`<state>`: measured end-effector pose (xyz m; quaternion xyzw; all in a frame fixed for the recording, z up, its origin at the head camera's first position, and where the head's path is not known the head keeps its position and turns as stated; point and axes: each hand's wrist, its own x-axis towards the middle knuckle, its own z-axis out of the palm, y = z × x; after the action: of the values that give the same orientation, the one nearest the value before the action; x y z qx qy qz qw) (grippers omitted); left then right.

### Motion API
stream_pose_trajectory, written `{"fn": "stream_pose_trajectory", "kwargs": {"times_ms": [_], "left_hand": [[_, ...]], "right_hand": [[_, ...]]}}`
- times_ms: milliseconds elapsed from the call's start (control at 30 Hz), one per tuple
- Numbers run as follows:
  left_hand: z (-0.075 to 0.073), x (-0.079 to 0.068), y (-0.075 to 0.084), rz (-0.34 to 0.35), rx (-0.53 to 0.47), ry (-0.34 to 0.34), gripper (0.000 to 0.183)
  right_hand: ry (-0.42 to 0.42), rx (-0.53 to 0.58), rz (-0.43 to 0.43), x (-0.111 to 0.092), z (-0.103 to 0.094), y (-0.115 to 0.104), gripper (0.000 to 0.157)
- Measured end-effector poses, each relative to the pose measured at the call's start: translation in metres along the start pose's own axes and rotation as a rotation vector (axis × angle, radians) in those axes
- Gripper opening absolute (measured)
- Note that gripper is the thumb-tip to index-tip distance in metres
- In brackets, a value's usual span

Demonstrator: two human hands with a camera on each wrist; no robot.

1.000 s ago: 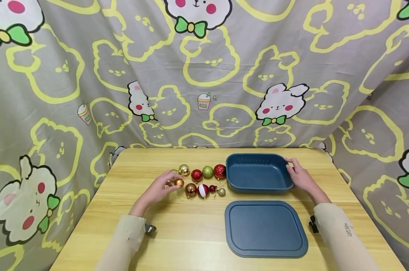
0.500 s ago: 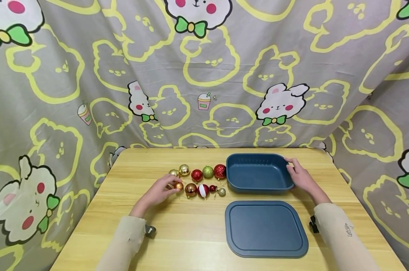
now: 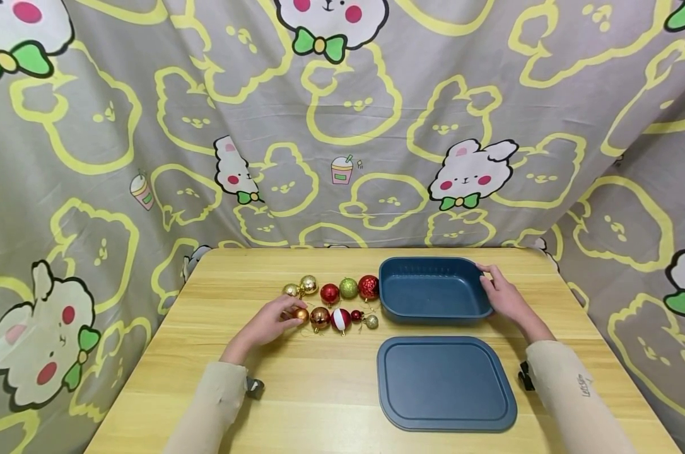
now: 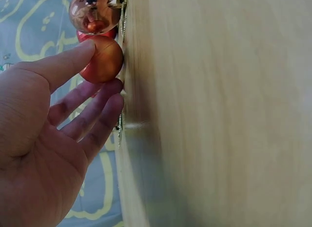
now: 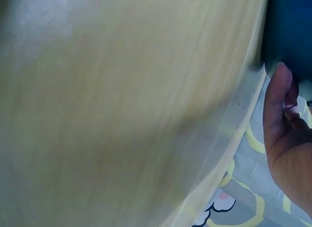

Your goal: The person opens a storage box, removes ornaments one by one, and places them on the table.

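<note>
In the head view my left hand (image 3: pixel 272 320) is at the left end of a front row of Christmas balls, its thumb and fingers about a small matte orange Christmas ball (image 3: pixel 301 315). The left wrist view has the thumb (image 4: pixel 73 63) on that ball (image 4: pixel 105 61), with the fingertips below it. Beside it sits a shiny copper ball (image 3: pixel 320 318). My right hand (image 3: pixel 504 296) holds the right end of a deep blue plastic box (image 3: pixel 433 317). In the right wrist view the thumb (image 5: pixel 278 90) lies against the box's dark wall (image 5: pixel 292 36); part of the hand is cut off.
Farther right in the front row are a red-and-white ball (image 3: pixel 340 320) and small ornaments (image 3: pixel 371 321). Behind stand gold (image 3: pixel 308 284), red (image 3: pixel 329 293), green (image 3: pixel 348 288) and glittery red balls (image 3: pixel 368 287). The flat blue lid (image 3: pixel 446 383) lies before the box on the wooden table (image 3: pixel 297 403).
My left hand has brought the orange ball slightly nearer and down to the left end of the front row, beside the copper ball. My right hand and the box stay put.
</note>
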<state>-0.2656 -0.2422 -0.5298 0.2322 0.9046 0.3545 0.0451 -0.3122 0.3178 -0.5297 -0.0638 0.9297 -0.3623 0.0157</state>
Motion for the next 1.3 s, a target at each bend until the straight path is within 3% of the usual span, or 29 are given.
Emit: {"fn": "stream_pose_trajectory", "kwargs": {"times_ms": [700, 1100, 1300], "left_hand": [[-0.006, -0.005, 0.0, -0.037, -0.028, 0.003, 0.042], [-0.021, -0.006, -0.002, -0.052, -0.02, 0.061, 0.04], [-0.036, -0.006, 0.003, -0.066, 0.079, 0.131, 0.048]], "right_hand": [[-0.013, 0.026, 0.004, 0.0, 0.002, 0.001, 0.053], [-0.008, -0.008, -0.006, 0.006, 0.0, -0.002, 0.052], [-0.015, -0.017, -0.019, 0.004, -0.003, -0.007, 0.048]]}}
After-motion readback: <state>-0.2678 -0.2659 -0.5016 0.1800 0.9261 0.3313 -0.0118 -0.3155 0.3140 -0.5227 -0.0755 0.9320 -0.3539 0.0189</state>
